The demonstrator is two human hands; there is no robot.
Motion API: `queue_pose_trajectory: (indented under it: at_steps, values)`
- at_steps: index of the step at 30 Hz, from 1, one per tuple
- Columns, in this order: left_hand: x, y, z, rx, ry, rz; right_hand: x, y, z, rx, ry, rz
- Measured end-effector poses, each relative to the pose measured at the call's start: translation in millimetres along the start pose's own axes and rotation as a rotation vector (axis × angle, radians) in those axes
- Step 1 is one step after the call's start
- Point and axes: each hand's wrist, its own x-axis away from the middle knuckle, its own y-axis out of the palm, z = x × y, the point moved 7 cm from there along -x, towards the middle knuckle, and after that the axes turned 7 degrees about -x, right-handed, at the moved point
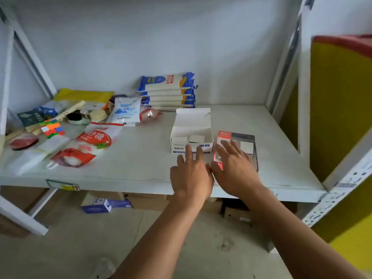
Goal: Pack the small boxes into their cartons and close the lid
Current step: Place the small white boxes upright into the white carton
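Observation:
A white carton point(191, 135) with blue print stands on the shelf with its lid flap up at the back. Small white boxes point(196, 138) sit inside it. To its right lies a flat red and clear packet point(239, 146) holding another small white box point(247, 147). My left hand point(190, 174) hovers just in front of the carton, fingers spread, fingertips at its front wall. My right hand point(235, 168) is spread over the near left part of the red packet. Neither hand holds anything.
The white shelf board point(141, 158) carries a stack of blue noodle packs point(167, 91) at the back, sugar bags point(90, 141), a puzzle cube point(52, 128) and other clutter on the left. Metal uprights point(285, 63) frame the right side. Cardboard boxes point(106, 204) lie on the floor below.

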Motion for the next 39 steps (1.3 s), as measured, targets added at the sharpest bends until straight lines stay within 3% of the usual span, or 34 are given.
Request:
queue_pose_trajectory:
  at_steps: [7,13,19,24,27,31,35,39]
  values:
    - [-53.1,19.8,-31.6,-0.050,-0.014,0.080,-62.7,29.6,-6.4,-0.034,-0.060,0.027]
    - [-58.3,-3.1,-38.8,0.046,0.043,0.174,-68.6,19.7,-11.1,-0.011,-0.053,0.001]
    - [-61.3,-8.5,-51.0,0.130,-0.036,0.100,-61.2,17.1,-0.1,-0.022,-0.048,-0.056]
    - [-84.3,-15.7,-73.4,0.290,-0.181,0.214,-72.3,26.8,0.6,-0.098,0.037,-0.333]
    - [-104.8,-15.9,-87.6,0.387,-0.202,0.265,-92.7,14.0,-5.0,-0.140,0.055,-0.313]
    - [-122.3,-17.6,-81.7,0.409,-0.130,0.175,-113.8,12.4,-17.9,-0.001,-0.004,-0.270]
    - [-128.6,-9.0,-68.1,0.269,-0.058,-0.013,-116.1,34.4,-24.4,0.179,-0.043,-0.371]
    - [-120.2,-1.6,-58.8,0.150,-0.011,-0.113,-115.5,45.8,-20.6,0.250,-0.052,-0.345]
